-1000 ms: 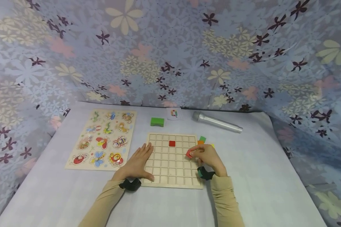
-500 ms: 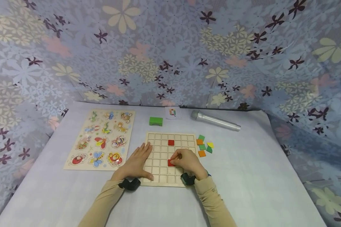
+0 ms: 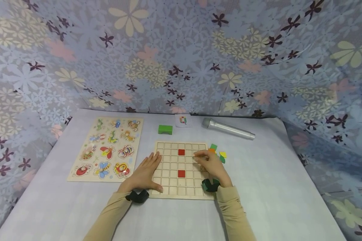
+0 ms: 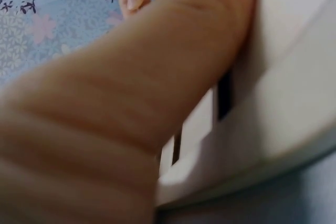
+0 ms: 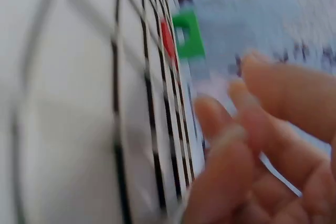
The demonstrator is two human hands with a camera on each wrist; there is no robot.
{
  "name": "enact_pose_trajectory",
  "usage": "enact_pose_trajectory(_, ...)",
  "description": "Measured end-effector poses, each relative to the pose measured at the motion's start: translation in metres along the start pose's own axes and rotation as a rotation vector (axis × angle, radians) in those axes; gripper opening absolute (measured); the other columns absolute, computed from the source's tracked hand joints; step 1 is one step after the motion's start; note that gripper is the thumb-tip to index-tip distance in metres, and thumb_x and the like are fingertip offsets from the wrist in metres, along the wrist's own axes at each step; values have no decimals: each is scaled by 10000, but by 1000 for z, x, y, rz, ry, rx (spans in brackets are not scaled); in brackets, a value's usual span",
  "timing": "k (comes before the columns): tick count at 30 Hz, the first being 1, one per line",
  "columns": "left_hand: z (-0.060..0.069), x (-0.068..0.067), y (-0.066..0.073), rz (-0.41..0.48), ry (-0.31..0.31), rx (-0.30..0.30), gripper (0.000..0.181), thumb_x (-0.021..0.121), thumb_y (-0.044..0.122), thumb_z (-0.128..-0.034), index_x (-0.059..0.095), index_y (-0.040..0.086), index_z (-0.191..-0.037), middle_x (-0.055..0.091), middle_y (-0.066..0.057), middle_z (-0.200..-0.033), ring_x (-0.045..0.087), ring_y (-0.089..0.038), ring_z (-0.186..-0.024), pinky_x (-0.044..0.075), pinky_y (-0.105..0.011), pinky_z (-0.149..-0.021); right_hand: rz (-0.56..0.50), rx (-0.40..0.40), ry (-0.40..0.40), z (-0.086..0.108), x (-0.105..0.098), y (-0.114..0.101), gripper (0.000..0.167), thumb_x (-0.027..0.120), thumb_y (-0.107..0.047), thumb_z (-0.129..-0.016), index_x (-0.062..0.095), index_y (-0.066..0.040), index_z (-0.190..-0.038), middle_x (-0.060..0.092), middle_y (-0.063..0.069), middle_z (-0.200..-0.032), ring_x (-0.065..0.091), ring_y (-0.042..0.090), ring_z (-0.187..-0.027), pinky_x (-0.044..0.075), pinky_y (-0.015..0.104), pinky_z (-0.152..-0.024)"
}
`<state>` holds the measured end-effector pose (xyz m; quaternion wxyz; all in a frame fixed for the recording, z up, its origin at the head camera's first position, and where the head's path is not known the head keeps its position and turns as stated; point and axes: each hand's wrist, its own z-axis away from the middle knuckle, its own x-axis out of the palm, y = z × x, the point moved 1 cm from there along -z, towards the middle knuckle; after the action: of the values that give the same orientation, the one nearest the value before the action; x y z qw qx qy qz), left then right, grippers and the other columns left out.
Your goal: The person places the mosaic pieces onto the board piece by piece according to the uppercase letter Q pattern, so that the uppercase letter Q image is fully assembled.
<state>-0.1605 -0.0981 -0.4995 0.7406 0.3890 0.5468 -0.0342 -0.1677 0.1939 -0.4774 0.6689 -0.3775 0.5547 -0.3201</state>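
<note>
A wooden grid board (image 3: 166,166) lies flat in the head view, with two red square tiles (image 3: 181,173) set in separate cells of one column. My left hand (image 3: 144,171) rests with spread fingers on the board's left edge; its thumb (image 4: 131,77) fills much of the left wrist view. Above the board's right side hovers my right hand (image 3: 212,164), fingers loosely bent, with nothing seen between them in the right wrist view. Beside the board's right edge lie loose pieces, among them a green tile (image 3: 213,146), an orange tile (image 3: 212,151) and a yellow piece (image 3: 223,154), partly hidden by the right hand.
An insect picture puzzle (image 3: 105,149) lies left of the board. Behind the board are a green arch block (image 3: 165,130), a small pattern card (image 3: 183,121) and a silver microphone (image 3: 229,129). A flowered cloth (image 3: 181,67) hangs behind the table.
My right hand carried a red tile from the right into a lower cell, let go of it and moved back right. My left hand stayed on the board.
</note>
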Motion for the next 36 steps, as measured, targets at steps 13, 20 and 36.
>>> enact_pose_trajectory(13,1,-2,1,-8,-1,-3,1287,854,497,-622,128,-78,-1516,40,-247,-1612,14,-432,-1494,70,-565,-1217,102,163,275,4,-40,41,409,695,-90,-867,596,-18,-1256,670,206,-1164,550,393,-1209,414,537,-1048)
enact_pose_trajectory(20,1,-3,2,-7,3,4,1285,856,494,-621,135,-95,-1508,59,-267,-1604,32,-452,-1487,92,-580,-1209,183,169,244,1,-37,38,387,701,-109,-861,623,-45,-1235,678,155,-1091,593,324,-1080,452,440,-908)
enact_pose_trajectory(36,0,0,1,-7,10,10,1288,851,505,-622,132,-87,-1512,65,-262,-1607,32,-448,-1489,93,-580,-1208,175,181,227,4,-42,35,231,662,-173,-911,689,-15,-1076,695,177,-998,612,123,-666,491,225,-587)
